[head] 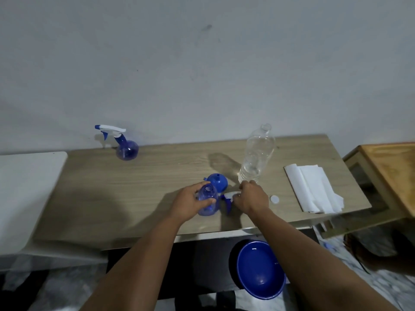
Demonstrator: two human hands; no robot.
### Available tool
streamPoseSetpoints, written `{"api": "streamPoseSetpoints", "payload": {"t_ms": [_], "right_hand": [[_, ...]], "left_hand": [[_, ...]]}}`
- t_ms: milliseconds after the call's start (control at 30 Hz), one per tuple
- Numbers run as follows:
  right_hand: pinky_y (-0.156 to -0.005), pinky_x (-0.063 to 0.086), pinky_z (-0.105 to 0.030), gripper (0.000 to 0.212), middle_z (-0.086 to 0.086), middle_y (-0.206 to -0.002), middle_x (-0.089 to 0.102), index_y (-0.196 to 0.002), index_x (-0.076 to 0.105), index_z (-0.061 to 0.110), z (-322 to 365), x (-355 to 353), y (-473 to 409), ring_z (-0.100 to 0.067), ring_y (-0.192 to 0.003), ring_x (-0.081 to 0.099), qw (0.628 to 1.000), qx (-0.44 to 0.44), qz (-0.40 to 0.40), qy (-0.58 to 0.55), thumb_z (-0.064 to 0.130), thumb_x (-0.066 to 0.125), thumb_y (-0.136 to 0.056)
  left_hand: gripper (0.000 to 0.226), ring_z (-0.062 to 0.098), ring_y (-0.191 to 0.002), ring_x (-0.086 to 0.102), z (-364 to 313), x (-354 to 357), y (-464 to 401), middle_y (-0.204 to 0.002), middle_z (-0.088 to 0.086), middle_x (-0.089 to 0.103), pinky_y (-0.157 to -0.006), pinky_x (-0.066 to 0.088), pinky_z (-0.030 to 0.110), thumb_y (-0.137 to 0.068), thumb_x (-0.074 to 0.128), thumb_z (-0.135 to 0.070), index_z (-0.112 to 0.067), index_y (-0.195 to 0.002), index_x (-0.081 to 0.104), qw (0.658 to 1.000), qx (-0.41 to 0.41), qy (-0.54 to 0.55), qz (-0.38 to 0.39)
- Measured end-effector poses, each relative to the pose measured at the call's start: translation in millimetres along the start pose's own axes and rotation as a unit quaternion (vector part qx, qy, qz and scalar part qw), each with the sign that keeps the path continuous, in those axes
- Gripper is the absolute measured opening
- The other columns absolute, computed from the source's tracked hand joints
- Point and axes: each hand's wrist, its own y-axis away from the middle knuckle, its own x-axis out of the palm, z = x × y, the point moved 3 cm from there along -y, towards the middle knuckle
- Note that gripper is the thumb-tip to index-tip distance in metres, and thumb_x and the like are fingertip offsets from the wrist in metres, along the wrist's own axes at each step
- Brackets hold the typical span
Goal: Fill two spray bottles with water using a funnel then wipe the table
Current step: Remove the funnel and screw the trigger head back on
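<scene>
Two hands mid-frame: your left hand (187, 204) grips the open spray bottle (207, 203), upright on the tabletop (134, 187); right hand (250, 198) holds the trigger head (229, 197). Funnel (217, 181) lies just above, mouth down, nearer your right.

head: head-worn | faces forward-down | table (134, 187) near, wall behind

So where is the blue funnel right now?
In the head view the blue funnel lies spout-up on the table, centre, just behind the open spray bottle in the left hand, left of the clear water bottle.
</scene>
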Motion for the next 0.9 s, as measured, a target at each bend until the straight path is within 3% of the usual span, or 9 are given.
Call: {"api": "streamPoseSetpoints", "payload": {"t_ms": [100,267,333,467,600,667,733,800,900], "right_hand": [[-0.078,0.057,-0.037,0.041,-0.005,-0.107,0.068,-0.114,0.068,0.018,-15,8,1,-0.026,-0.096,0.068,0.998,0.041,0.045,0.014,0.047,0.069,-0.086],[-0.077,0.054,-0.034,0.027,-0.005,-0.106,0.073,-0.115,0.070,0.015,-18,21,-2,-0.027,-0.096,0.070,0.997,0.050,0.064,0.020,0.034,0.066,-0.095],[-0.077,0.053,-0.034,0.025,-0.007,-0.106,0.072,-0.110,0.067,0.012,-13,18,-1,-0.028,-0.098,0.070,0.996,0.038,0.075,0.037,0.033,0.067,-0.095],[-0.067,0.049,-0.030,0.036,-0.002,-0.083,0.066,-0.086,0.060,0.013,-2,-13,-3,-0.022,-0.079,0.065,0.994,0.040,0.101,0.008,0.042,0.080,-0.081],[-0.060,0.057,-0.032,0.019,-0.013,-0.067,0.070,-0.086,0.073,-0.002,17,-66,-11,-0.025,-0.058,0.065,0.989,0.033,0.110,-0.091,0.017,0.074,-0.082],[-0.055,0.050,-0.030,0.013,-0.015,-0.066,0.064,-0.082,0.073,-0.004,34,-94,-10,-0.027,-0.058,0.058,0.980,0.007,0.105,-0.168,0.009,0.071,-0.084],[-0.051,0.040,-0.023,0.009,-0.012,-0.069,0.062,-0.082,0.076,0.004,54,-120,-3,-0.023,-0.061,0.053,0.961,-0.035,0.079,-0.262,0.010,0.075,-0.087],[-0.054,0.041,-0.021,0.005,-0.008,-0.081,0.069,-0.095,0.077,0.010,74,-136,8,-0.019,-0.068,0.062,0.919,-0.072,0.060,-0.383,0.013,0.077,-0.092],[-0.069,0.053,-0.027,0.010,-0.005,-0.099,0.074,-0.106,0.074,0.011,97,-141,21,-0.015,-0.081,0.075,0.840,-0.123,0.067,-0.524,0.016,0.075,-0.097]], "left_hand": [[0.067,0.003,-0.108,0.069,1,3,0,-0.119,-0.014,0.073,-0.103,0.053,0.039,-0.064,0.087,-0.041,-0.030,-0.128,0.068,1.000,-0.007,-0.003,-0.004],[0.064,-0.001,-0.104,0.069,0,5,2,-0.115,-0.013,0.074,-0.101,0.054,0.031,-0.072,0.089,-0.022,-0.024,-0.131,0.066,1.000,-0.021,0.006,-0.012],[0.065,-0.004,-0.105,0.067,0,6,2,-0.115,-0.014,0.074,-0.100,0.053,0.027,-0.072,0.089,-0.023,-0.023,-0.132,0.066,1.000,-0.024,0.005,-0.011],[0.071,-0.002,-0.110,0.066,-3,4,5,-0.120,-0.014,0.073,-0.105,0.051,0.030,-0.066,0.090,-0.035,-0.022,-0.132,0.066,1.000,-0.023,0.005,-0.012],[0.073,0.003,-0.113,0.066,-3,5,6,-0.121,-0.013,0.072,-0.106,0.050,0.034,-0.065,0.091,-0.035,-0.022,-0.132,0.066,0.999,-0.027,0.005,-0.024],[0.068,0.006,-0.111,0.067,-4,6,6,-0.118,-0.012,0.073,-0.105,0.051,0.033,-0.069,0.092,-0.026,-0.022,-0.132,0.066,0.999,-0.028,0.003,-0.026],[0.070,0.006,-0.107,0.068,-6,6,7,-0.112,-0.012,0.074,-0.103,0.051,0.032,-0.066,0.091,-0.029,-0.023,-0.130,0.067,0.999,-0.027,0.005,-0.030],[0.072,0.001,-0.102,0.069,-5,7,6,-0.107,-0.014,0.075,-0.101,0.053,0.032,-0.060,0.090,-0.035,-0.024,-0.128,0.068,0.999,-0.036,0.017,-0.030],[0.061,-0.018,-0.089,0.064,-5,9,7,-0.110,-0.012,0.073,-0.088,0.051,0.011,-0.072,0.090,-0.016,-0.017,-0.128,0.067,0.999,-0.038,0.025,-0.025]]}}
